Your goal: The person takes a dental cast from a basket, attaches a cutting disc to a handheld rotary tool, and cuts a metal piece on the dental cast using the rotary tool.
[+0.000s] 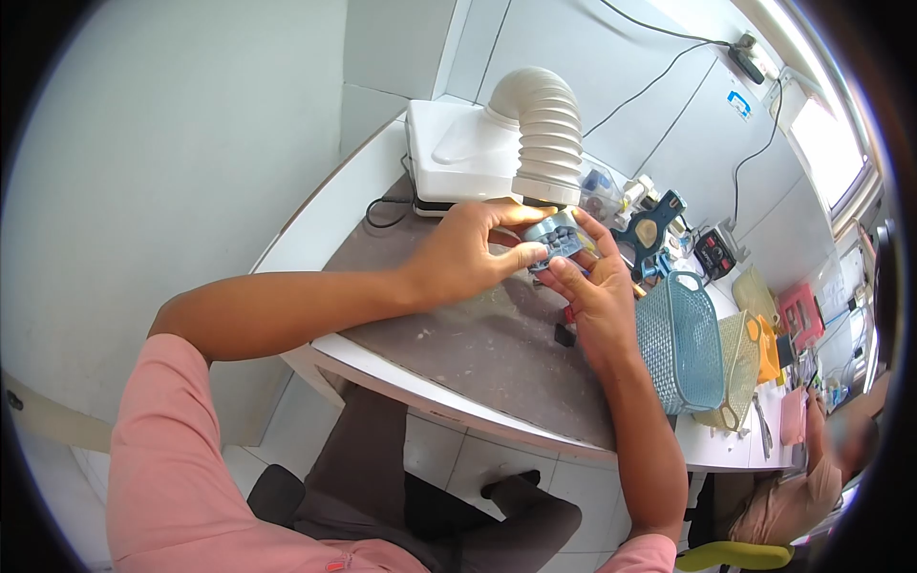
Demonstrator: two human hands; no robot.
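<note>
Both hands hold a small blue-grey piece with dark rounded bumps, which looks like a dental model, just below the mouth of a ribbed hose. My left hand grips it from the left, thumb pressed on its front and fingers behind. On its right side, my right hand closes around it with thumb below and fingers raised at the back. The fingers cover part of the piece. Beneath the hands lies a grey work mat, with a small dark block near my right wrist.
A white machine with the ribbed hose stands behind my hands. To the right are a blue frame-like tool, a blue basket, a cream basket and a black control box. Another person sits far right.
</note>
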